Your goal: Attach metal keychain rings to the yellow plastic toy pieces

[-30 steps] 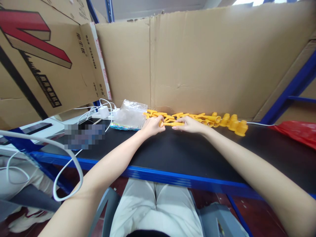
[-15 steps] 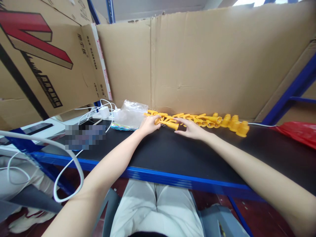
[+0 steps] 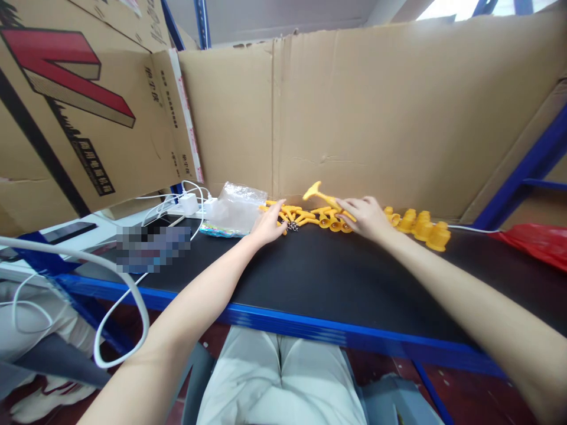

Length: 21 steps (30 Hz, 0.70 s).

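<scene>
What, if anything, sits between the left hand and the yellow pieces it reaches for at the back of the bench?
Nothing visible does. The left hand already lies against the near end of the row of yellow pieces, with only bare black bench top before it. The clear plastic bag lies to its left, out of the way.

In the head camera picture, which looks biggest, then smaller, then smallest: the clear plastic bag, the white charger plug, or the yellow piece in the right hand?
1. Clear plastic bag, plainly the biggest.
2. Yellow piece held up in the right hand.
3. White charger plug.
The last two look close, and fingers hide part of the piece, so that order is unsure.
</scene>
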### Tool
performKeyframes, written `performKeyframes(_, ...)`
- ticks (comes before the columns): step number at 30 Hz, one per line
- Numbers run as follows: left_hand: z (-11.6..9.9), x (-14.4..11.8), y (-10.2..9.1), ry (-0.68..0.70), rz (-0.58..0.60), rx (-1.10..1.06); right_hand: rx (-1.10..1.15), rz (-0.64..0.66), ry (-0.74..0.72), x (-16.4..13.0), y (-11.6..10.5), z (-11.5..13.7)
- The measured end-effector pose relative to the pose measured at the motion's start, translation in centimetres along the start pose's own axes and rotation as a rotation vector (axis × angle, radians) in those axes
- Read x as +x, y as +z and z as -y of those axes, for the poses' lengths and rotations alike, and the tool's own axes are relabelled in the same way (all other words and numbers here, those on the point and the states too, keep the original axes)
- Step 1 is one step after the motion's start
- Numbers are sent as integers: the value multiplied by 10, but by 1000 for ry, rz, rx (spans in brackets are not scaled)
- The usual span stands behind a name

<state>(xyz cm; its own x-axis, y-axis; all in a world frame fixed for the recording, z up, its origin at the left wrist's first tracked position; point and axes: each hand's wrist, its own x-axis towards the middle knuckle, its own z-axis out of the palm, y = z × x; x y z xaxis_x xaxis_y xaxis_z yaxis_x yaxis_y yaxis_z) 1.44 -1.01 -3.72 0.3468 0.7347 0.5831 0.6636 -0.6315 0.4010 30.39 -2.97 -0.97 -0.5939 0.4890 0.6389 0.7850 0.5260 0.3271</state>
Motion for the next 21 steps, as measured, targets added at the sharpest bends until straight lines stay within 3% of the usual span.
performKeyframes(4,1,0,1,9,5,5,-120,7,217,-22,-6,-42)
performKeyframes(8,2,1,3,44,34,15,-215,13,385,-50,-2,-63)
performKeyframes(16,2,-1,4,62,59,18,-277,202,409,-72,14,-73)
performKeyframes(21,0,-2,3,61,87,21,-277,237,435,-74,18,-73)
